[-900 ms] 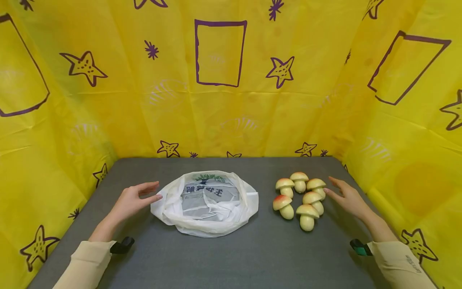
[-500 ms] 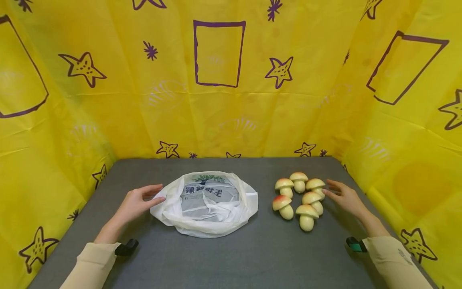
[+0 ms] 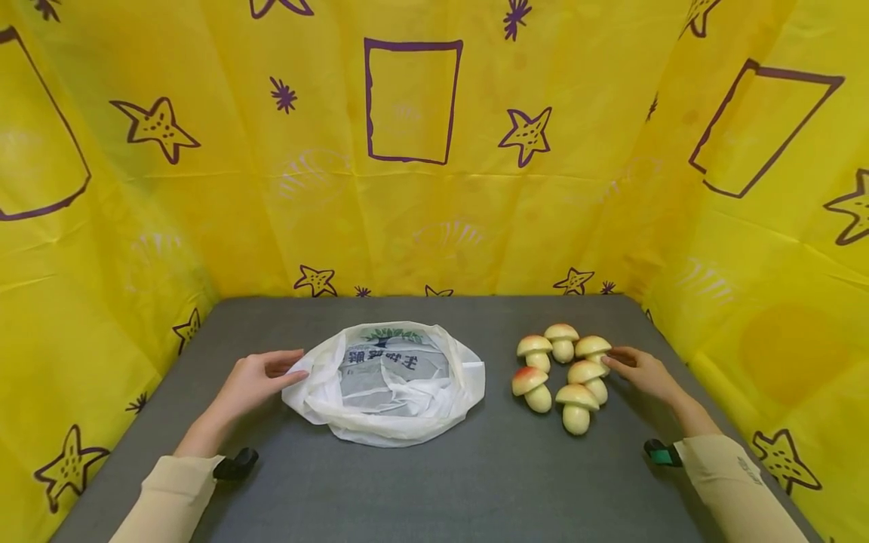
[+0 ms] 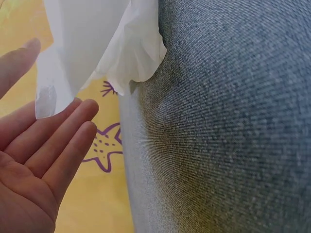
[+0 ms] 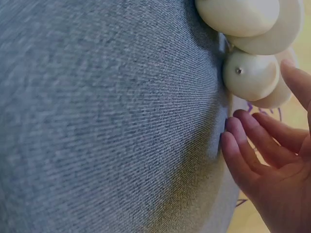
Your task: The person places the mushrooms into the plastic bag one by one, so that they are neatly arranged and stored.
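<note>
A white plastic bag with dark printing lies on the grey table, its mouth spread wide. My left hand is at its left end. In the left wrist view, the bag's corner hangs between the thumb and the straight fingers of my left hand, not pinched. Several toy mushrooms with cream caps, some tinged red, form a loose ring right of the bag. My right hand is beside the back right mushroom. Its fingers are loosely bent in the right wrist view, with the thumb close to a mushroom.
Yellow cloth walls with purple stars and frames enclose the table at the back and both sides. Grey tabletop stretches in front of the bag and mushrooms. Each wrist wears a dark strap.
My left hand has moved slightly right to the bag's left end. My right hand has moved left, closer to the back right mushroom. Bag and mushrooms have stayed put.
</note>
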The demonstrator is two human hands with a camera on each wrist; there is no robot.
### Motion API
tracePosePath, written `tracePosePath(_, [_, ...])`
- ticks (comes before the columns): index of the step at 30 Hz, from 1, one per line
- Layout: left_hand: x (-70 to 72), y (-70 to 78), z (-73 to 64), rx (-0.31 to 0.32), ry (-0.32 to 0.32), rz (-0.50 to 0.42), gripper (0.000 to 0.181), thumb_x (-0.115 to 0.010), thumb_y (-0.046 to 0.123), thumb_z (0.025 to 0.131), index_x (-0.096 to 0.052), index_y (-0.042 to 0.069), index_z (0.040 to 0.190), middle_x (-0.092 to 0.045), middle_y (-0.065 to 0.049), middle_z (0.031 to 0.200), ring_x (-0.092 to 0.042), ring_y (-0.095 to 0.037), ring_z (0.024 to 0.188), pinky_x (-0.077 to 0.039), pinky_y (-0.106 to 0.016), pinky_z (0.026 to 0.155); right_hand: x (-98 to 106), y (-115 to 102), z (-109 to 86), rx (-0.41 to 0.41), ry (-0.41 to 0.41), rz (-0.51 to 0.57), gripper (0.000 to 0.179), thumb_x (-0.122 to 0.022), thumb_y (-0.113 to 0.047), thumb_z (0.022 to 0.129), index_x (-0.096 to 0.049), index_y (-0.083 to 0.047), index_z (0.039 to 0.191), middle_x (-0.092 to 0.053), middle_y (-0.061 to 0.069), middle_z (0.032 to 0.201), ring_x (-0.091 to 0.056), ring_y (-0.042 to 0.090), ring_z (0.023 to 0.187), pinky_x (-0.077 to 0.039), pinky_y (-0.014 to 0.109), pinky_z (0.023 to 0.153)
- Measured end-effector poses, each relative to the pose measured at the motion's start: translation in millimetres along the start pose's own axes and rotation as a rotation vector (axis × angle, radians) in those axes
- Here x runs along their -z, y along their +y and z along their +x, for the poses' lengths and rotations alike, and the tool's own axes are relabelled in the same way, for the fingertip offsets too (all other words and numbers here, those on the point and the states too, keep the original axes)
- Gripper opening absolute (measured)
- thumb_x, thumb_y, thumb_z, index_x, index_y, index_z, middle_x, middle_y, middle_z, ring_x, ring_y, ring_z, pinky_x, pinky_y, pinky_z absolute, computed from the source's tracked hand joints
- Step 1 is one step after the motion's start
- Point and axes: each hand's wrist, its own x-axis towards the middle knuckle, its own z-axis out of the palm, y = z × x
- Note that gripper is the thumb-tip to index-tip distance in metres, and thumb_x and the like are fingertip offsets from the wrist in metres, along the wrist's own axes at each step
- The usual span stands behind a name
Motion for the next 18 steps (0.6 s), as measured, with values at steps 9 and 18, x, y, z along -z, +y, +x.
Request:
tracePosePath(9, [1.3, 0.7, -3.4, -0.007, 0.01, 0.014, 0.049, -0.072, 0.045, 0.08, -0.069, 0.011, 0.116, -0.071, -0.007, 0.107, -0.069, -0.019, 0.089, -0.054, -0.02, 0.072, -2.2, 1.3, 6.5, -0.001, -0.048, 0.028, 0.061, -0.054, -0.039, 0.096, -0.047, 0.011, 0.131, -0.056, 0.03, 0.125, -0.054, 0.046, 0.114, -0.046, 0.053, 0.092])
tracePosePath(18, [-1.6, -2.3, -5.5, -0.012, 0.012, 0.0, 0.048, -0.073, 0.044, 0.08, -0.069, 0.012, 0.115, -0.072, -0.006, 0.106, -0.069, -0.017, 0.087, -0.054, -0.021, 0.073, -3.3, -0.5, 6.9, 0.028, -0.08, 0.086, 0.057, -0.057, -0.03, 0.095, -0.046, 0.016, 0.128, -0.056, 0.034, 0.121, -0.062, 0.038, 0.102, -0.055, 0.037, 0.078])
